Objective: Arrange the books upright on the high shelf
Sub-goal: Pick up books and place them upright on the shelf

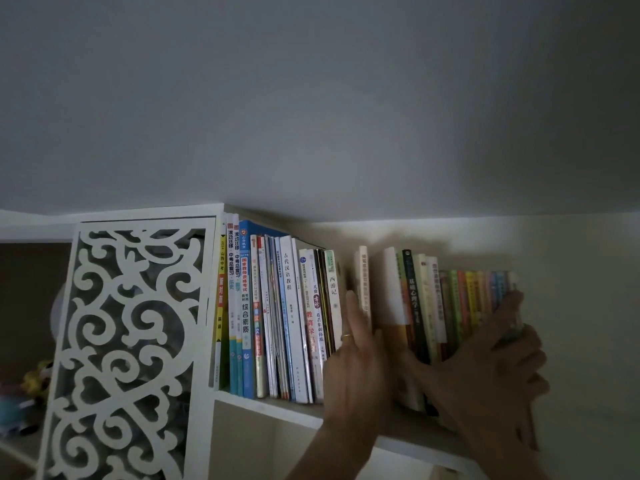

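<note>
The left hand (360, 358) presses flat, unclenched, into the gap in the row of books (277, 317) on the high shelf (270, 407). The right hand (495, 368) clasps the thin coloured books (485, 299) at the row's far end — stiff, slick-covered, probably best squeezed together by their outer sides.

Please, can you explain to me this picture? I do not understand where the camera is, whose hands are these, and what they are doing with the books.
The camera is worn on a person's head, looking up at a high white shelf near the ceiling. The two hands are that person's own. The left hand lies flat, fingers up, in a gap in the row of books, against a thin pale book. The right hand presses on the far right end of the colourful thin books. Neither hand lifts a book. The left group of books stands upright. A carved white panel is on the left.
</note>
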